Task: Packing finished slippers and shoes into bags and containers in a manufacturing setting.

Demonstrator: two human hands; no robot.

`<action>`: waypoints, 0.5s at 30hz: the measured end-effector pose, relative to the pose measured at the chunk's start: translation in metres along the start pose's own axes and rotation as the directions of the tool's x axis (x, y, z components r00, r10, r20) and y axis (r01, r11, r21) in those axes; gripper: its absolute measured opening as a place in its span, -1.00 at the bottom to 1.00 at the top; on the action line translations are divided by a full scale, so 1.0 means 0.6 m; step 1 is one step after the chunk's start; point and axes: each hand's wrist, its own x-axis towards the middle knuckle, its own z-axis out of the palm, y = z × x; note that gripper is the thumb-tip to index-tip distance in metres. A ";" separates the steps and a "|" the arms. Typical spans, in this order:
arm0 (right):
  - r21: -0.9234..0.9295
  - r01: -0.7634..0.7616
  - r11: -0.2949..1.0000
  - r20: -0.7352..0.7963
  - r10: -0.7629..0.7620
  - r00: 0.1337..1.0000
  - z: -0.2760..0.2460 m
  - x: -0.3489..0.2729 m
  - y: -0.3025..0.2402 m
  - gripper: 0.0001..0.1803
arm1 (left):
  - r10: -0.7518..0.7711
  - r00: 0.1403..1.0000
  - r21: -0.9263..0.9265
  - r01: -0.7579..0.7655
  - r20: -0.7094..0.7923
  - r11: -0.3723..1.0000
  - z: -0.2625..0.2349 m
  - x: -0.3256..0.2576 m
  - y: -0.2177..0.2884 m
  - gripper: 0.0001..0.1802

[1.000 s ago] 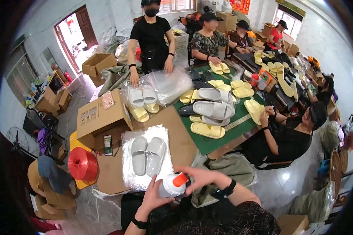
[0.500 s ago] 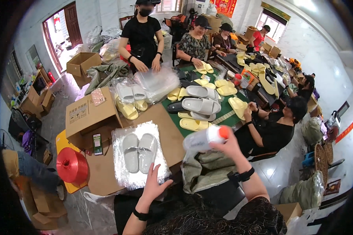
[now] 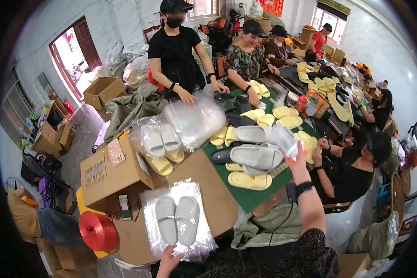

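Note:
My right hand (image 3: pixel 300 167) is stretched out over the green mat, closed around a whitish bottle (image 3: pixel 283 140) with a red-orange cap, mostly hidden by the fingers. The bottle is beside a stack of grey slippers (image 3: pixel 257 156). Near the table's front edge, my left hand (image 3: pixel 170 261) holds nothing, its fingers apart by the lower edge of a pile of clear plastic bags (image 3: pixel 205 231). A pair of grey slippers (image 3: pixel 176 220) lies side by side on that pile, toes toward me.
A cardboard box (image 3: pixel 111 169) with a phone on top stands left of the bags. Another phone (image 3: pixel 124 207) and a roll of red twine (image 3: pixel 97 231) lie nearby. Yellow slippers (image 3: pixel 250 180) cover the green mat (image 3: pixel 255 198). Co-workers sit or stand around the table.
My right hand has carried the bottle away from me and to the right, up to the stacked slippers. My left hand has drawn back to the near edge of the bags. The view has shifted.

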 end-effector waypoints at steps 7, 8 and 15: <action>-0.901 0.419 0.114 0.376 -0.276 0.884 0.057 0.211 0.006 -0.06 | 0.174 0.985 0.014 -0.173 -0.013 0.985 0.054 0.109 -0.070 -0.30; -0.448 0.209 0.869 -0.039 -0.252 0.967 0.160 0.145 0.071 -0.16 | 0.136 0.989 0.012 -0.135 -0.055 0.991 0.047 0.092 -0.080 -0.30; -0.518 0.623 0.586 0.319 -0.543 0.777 0.079 -0.079 0.161 -0.69 | 0.044 0.998 0.063 -0.047 0.048 0.997 0.024 0.068 0.056 -0.34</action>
